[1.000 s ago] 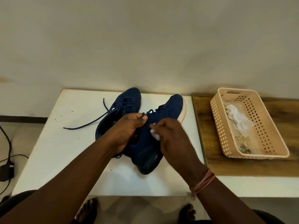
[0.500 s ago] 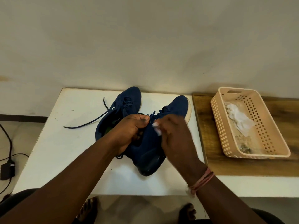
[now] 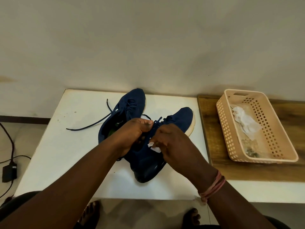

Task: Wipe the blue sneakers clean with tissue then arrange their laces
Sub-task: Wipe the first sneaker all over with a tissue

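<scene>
While gripped, tissue (image 3: pixel 154 147) under right fingers (image 3: pixel 162 138)

The white counter (image 3: pixel 54 146) lies bare left of the 2 sneakers (image 3: pixel 165 129), crossed only by a loose lace (image 3: pixel 89 126). Right of them, the basket (image 3: pixel 222 129) blocks the wooden counter (image 3: pixel 212 154).

Bare forearms and feet; pinkish-red thread bands (image 3: pixel 214 185) circle the right wrist.
</scene>
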